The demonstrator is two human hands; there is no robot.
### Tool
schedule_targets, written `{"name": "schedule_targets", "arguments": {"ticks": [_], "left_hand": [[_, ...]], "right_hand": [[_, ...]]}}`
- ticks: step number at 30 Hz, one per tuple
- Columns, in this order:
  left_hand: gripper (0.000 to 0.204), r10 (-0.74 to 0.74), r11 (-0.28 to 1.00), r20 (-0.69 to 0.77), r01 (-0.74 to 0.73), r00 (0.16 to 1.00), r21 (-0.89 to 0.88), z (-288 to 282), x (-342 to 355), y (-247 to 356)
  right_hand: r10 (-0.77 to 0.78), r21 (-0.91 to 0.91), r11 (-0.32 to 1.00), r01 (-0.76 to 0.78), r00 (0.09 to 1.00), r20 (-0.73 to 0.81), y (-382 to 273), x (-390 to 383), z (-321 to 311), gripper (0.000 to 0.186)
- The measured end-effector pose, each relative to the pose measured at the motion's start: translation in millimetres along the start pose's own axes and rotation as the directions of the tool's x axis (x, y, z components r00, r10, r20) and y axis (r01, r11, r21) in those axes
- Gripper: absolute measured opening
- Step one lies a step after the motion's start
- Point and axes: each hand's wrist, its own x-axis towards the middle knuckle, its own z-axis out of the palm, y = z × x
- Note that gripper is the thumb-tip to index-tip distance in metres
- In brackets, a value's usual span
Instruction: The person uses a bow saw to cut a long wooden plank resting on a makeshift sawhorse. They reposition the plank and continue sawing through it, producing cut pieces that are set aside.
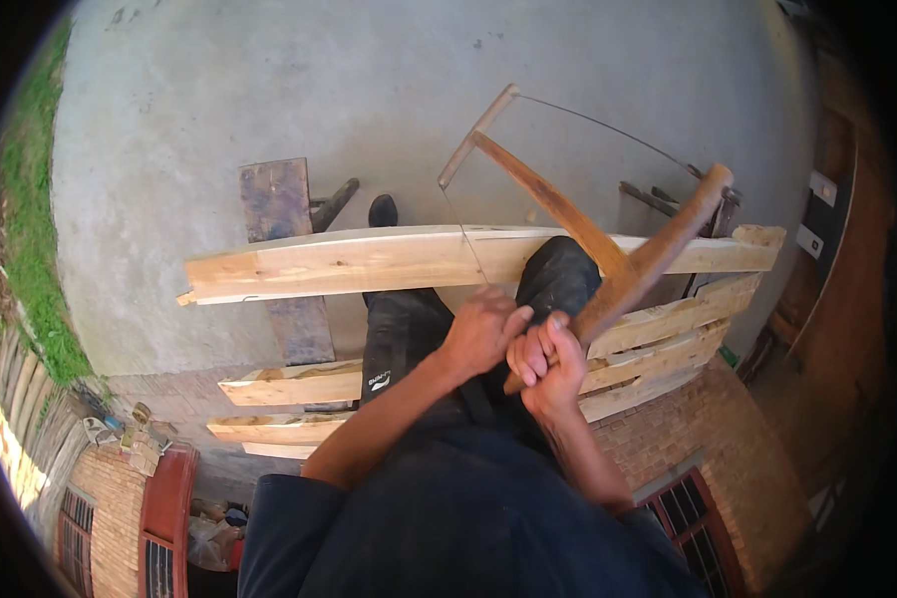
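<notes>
My right hand point(548, 364) is closed round the lower end of a wooden side arm of a bow saw point(558, 204). The saw's middle bar slants up and away to a shorter arm, and a thin cord spans its far side. Its narrow blade runs from the short arm across a long pale timber beam point(369, 261) toward my left hand point(483, 331). The left fingers are curled beside the blade, just on the near side of the beam; what they grip is hidden. My left leg point(404, 334) and right knee point(558, 274) are close against the beam.
Several more timbers point(289, 384) lie nearer me, parallel to the beam. A dark worn board point(274, 199) extends beneath them on the left. Grey concrete floor point(269, 80) spreads ahead, with grass point(35, 199) along its left edge. Brick walls point(708, 419) with barred windows stand at the lower sides.
</notes>
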Motion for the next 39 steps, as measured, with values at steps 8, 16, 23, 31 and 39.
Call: {"name": "schedule_targets", "arguments": {"ticks": [8,16,23,31,39], "left_hand": [[0.033,-0.001,1.000,-0.047,0.000,0.999,-0.011,-10,-2,32],[0.041,-0.019,0.999,-0.075,0.015,0.997,-0.045,-6,16,-39],[0.040,-0.016,0.998,0.008,0.016,1.000,-0.063,-23,-10,51],[0.028,-0.026,0.996,-0.055,0.021,0.998,-0.087,-14,8,-36],[0.036,-0.008,0.999,0.016,0.009,1.000,-0.030,-22,-20,59]], "right_hand": [[0.041,-0.207,0.978,-0.027,0.997,0.063,-17,-22,7,0.035],[-0.056,-0.216,0.975,0.051,0.998,-0.017,29,49,6,0.039],[-0.011,-0.090,0.996,0.005,0.998,-0.060,-18,-48,31,0.037],[-0.040,-0.272,0.962,0.032,0.999,-0.022,19,40,31,0.035],[-0.017,-0.161,0.987,0.019,1.000,0.015,-18,-59,25,0.035]]}}
